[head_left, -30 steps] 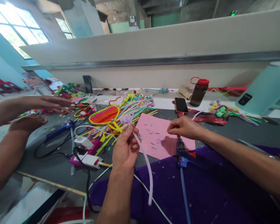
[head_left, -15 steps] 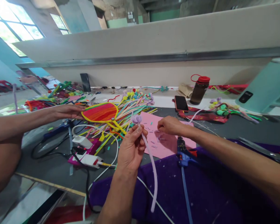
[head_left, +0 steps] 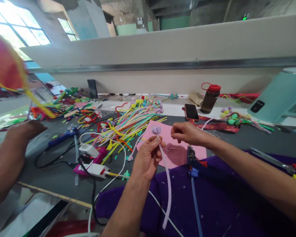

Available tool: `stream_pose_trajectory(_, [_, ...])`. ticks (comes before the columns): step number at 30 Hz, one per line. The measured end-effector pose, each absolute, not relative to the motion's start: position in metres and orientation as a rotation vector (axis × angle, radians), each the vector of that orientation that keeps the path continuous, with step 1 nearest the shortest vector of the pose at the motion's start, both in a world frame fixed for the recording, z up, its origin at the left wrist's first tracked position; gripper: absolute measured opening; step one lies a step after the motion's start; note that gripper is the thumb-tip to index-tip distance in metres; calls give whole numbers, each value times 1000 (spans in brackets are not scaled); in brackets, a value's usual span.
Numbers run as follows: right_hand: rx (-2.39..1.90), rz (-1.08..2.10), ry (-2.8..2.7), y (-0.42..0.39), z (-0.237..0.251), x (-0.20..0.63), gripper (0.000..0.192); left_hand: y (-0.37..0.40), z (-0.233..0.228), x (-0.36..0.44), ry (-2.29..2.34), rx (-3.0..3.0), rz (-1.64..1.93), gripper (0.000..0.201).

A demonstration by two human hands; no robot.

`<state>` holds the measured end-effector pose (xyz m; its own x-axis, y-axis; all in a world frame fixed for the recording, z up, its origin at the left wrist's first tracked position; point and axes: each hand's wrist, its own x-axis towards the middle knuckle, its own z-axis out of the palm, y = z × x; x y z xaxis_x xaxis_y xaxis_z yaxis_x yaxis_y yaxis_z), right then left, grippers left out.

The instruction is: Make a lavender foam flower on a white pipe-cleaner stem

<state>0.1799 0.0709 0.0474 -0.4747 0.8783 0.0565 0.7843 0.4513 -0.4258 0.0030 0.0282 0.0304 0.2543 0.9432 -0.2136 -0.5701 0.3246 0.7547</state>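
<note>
Between thumb and fingers, my left hand [head_left: 148, 156] pinches the stem of a lilac pipe-cleaner flower [head_left: 156, 130]. Its ruffled head points up, and the long fuzzy stem [head_left: 168, 194] hangs down below the hand. My right hand [head_left: 186, 133] hovers to the right of the flower, apart from it, over a pink sheet of paper [head_left: 180, 158]. Its fingers are curled together; whatever they may hold is too small to make out. A blue glue gun [head_left: 192, 164] lies at the paper's near edge, its nozzle toward my right hand.
A pile of coloured pipe-cleaner flowers [head_left: 138, 115] lies left of the paper. Nearer are a power strip [head_left: 91, 168] with cables and another glue gun [head_left: 64, 136]. A phone [head_left: 191, 112], bottle [head_left: 209, 98], teal kettle [head_left: 278, 95] and scissors [head_left: 273, 159] stand or lie rightward. A co-worker's hand [head_left: 27, 131] is at left.
The co-worker's red and yellow fan has swung up to the far left, blurred. Small lilac bits on the pink paper mostly no longer show. My left hand has shifted slightly right with the flower.
</note>
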Motion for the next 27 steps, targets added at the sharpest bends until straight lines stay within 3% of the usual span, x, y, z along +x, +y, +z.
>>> stream_pose_trajectory(4, [-1129, 1223, -1836, 33, 43, 201, 13, 26, 22, 15, 711, 593, 964, 15])
stream_pose_trajectory(7, [-1029, 1462, -1521, 17, 33, 207, 19, 23, 16, 23, 724, 603, 883, 12])
stream_pose_trajectory(27, [-1049, 1376, -1425, 5, 12, 209, 7, 19, 0, 42, 807, 698, 781, 16])
